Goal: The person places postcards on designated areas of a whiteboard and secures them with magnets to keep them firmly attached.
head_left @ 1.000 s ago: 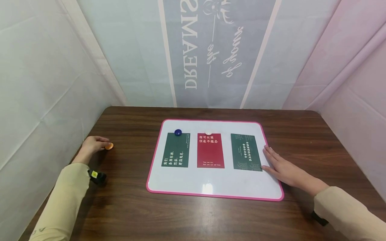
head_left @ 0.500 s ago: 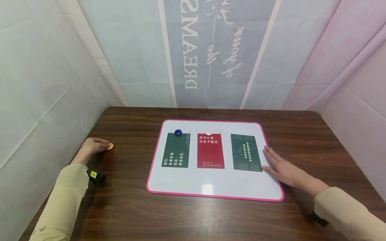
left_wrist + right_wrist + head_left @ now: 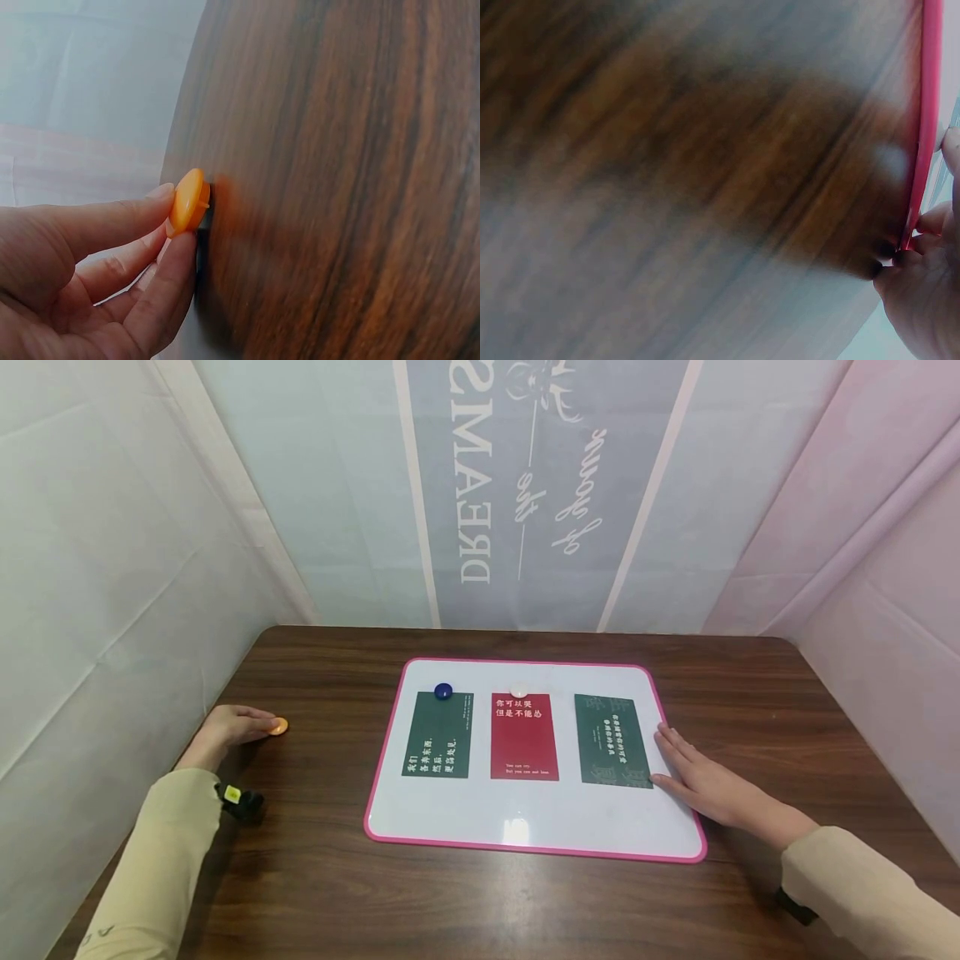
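Note:
At the table's left side my left hand (image 3: 231, 731) pinches a round orange magnet (image 3: 189, 201) between thumb and fingertips. In the left wrist view the magnet is tilted on edge, close over the brown wood. My right hand (image 3: 705, 781) lies with straight fingers across the right rim of a pink-edged whiteboard (image 3: 457, 814), thumb tip at the corner of a green card (image 3: 613, 741). Left of that card on the board are a red card (image 3: 524, 739) with a white magnet (image 3: 519, 690) at its top, and another green card (image 3: 438, 735) with a dark blue magnet (image 3: 443, 691).
The whiteboard lies flat on a dark wooden table (image 3: 480, 902). A printed grey-blue curtain (image 3: 540, 568) hangs behind the far edge, and pale cloth (image 3: 112, 568) lines both sides. Black camera straps (image 3: 242, 802) sit at the wrists.
My left hand has shifted slightly to the right and nearer with the orange magnet in its fingertips. The right hand, the board, the cards and the other magnets stay in place.

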`<state>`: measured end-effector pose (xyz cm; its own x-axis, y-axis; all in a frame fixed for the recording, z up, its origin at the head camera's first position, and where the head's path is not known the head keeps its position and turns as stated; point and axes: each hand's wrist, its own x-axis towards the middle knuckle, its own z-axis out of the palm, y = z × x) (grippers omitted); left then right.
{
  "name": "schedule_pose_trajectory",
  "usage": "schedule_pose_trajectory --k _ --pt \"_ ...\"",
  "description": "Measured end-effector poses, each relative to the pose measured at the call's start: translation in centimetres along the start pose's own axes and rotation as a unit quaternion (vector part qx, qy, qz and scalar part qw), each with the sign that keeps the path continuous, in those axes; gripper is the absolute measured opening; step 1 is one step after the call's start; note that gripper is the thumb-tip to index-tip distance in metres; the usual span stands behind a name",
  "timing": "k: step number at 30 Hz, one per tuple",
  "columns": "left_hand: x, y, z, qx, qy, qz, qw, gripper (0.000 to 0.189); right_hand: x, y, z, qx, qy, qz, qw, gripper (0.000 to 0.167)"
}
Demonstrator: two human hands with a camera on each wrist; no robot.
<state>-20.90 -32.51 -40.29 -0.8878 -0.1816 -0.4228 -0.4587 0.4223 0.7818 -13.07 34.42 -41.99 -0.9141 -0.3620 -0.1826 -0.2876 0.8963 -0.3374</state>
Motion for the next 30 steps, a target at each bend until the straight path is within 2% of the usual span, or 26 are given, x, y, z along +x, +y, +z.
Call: schedule_pose_trajectory --k 6,11,18,24,30 --pt "-0.1 0.1 0.4 -0.034 -0.017 0.011 0.9992 0.029 0.0 0.0 0.1 0.0 0.002 0.0 1.0 0.085" --pt "-0.1 0.3 1.0 -0.023 -0.022 0.009 0.9995 0.036 0.1 0.0 0.2 -0.004 0.003 -0.001 1.0 0.085" --pt "-0.1 1.0 1.9 -0.029 -0.031 0.001 0.9991 0.033 0.2 0.0 0.2 -0.004 0.003 -0.001 1.0 0.085" --pt "0.0 1.4 2.7 -0.033 -0.054 0.015 0.9979 0.038 0.2 0.0 0.3 -0.004 0.002 -0.002 1.0 0.085" --pt "0.0 2.0 3.7 -0.022 -0.056 0.027 0.9978 0.038 0.1 0.0 0.3 -0.006 0.003 -0.001 1.0 0.085"
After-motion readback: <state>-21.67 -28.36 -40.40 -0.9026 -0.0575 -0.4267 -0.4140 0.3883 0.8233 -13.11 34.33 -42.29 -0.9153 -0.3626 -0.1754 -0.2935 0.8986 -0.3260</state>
